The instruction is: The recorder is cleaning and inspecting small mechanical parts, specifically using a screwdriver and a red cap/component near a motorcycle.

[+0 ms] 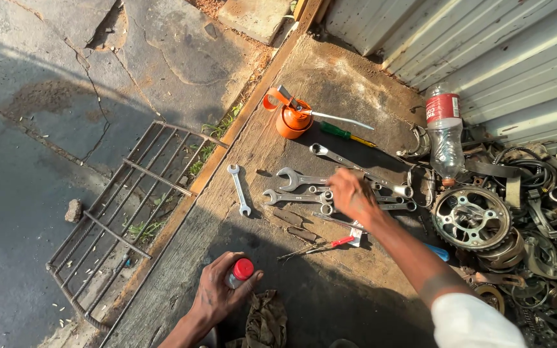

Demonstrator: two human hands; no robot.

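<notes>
L hand (217, 293) fingers wrapped a red-capped bottle (240, 272); R hand (354, 196) fingers curled over wrenches (304, 187) on worktop (330, 283), grip unclear.

My wrenches (304, 187) are shiny bare metal; the table (278, 116) is rough, stained wood; the oil can (291, 119) glossy orange; the rag (265, 319) grimy cloth.

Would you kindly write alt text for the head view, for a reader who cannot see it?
Seen from above, the right hand reaches into a row of wrenches on a worn wooden bench, while the left hand holds a red-capped bottle. An orange oil can, a plastic bottle and a sprocket lie nearby.
</notes>
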